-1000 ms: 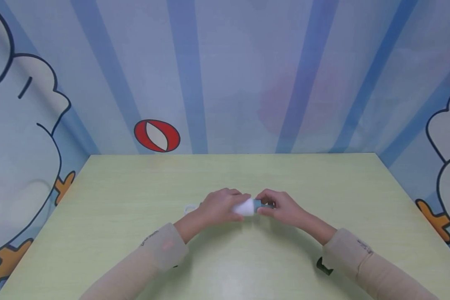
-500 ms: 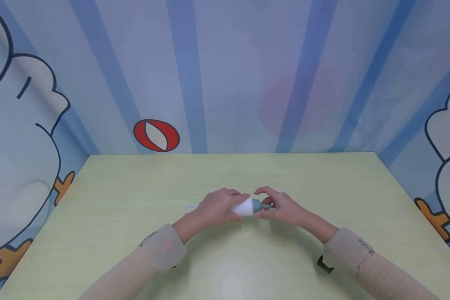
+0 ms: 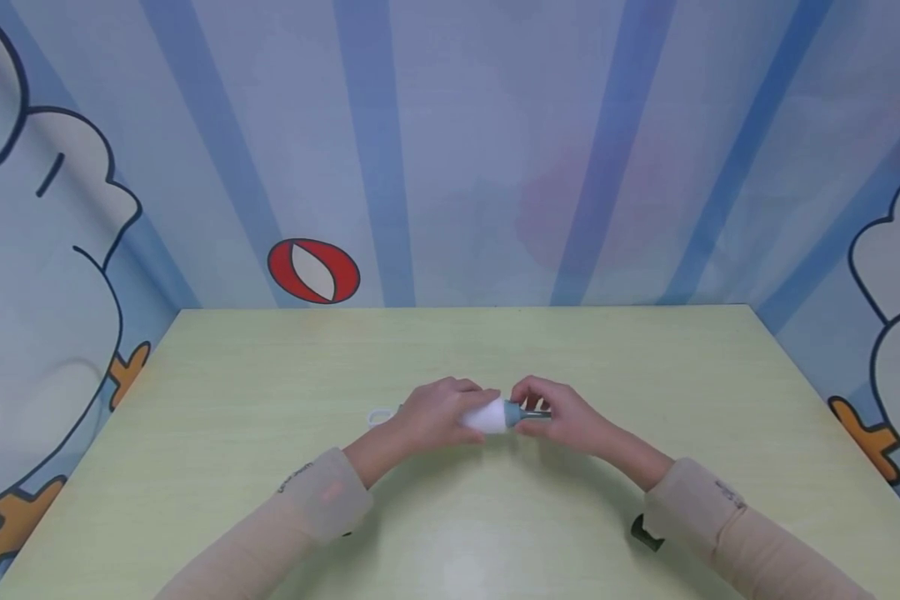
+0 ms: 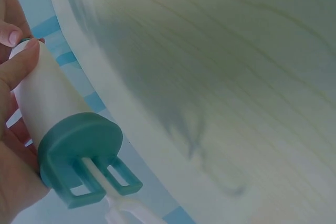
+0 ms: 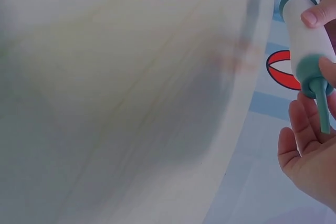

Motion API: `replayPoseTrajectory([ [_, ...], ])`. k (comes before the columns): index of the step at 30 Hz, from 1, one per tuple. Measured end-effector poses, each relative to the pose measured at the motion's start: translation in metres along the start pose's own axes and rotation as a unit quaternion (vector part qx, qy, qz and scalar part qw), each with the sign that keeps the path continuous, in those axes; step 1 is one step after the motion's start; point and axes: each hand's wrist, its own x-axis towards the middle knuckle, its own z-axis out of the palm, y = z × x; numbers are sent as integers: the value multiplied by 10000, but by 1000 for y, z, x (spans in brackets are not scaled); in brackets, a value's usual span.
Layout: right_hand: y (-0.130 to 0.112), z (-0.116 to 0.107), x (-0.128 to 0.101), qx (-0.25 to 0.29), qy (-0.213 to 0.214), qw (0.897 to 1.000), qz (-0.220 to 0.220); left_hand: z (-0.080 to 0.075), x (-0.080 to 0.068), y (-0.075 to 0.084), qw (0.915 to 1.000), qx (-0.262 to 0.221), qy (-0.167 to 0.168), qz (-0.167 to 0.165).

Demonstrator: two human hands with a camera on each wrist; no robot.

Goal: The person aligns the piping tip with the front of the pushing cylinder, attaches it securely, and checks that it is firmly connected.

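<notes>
Above the bench, the left hand has its fingers clamped round a white tube, partly hiding it, while the right hand pinches the teal nozzle between its fingers, a striped wall and printed ball behind.

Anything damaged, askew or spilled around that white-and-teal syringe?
Nothing stands out. The white syringe barrel looks intact, its teal nozzle straight and flanged end cap seated, though the left grip covers part. No spill visible on the table.
</notes>
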Motion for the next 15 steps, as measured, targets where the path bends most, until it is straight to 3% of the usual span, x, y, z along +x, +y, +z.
replayPoseTrajectory([
  [15, 2, -4, 1, 147, -282, 9992, 240, 0, -1, 0, 9999, 74, 71, 60],
])
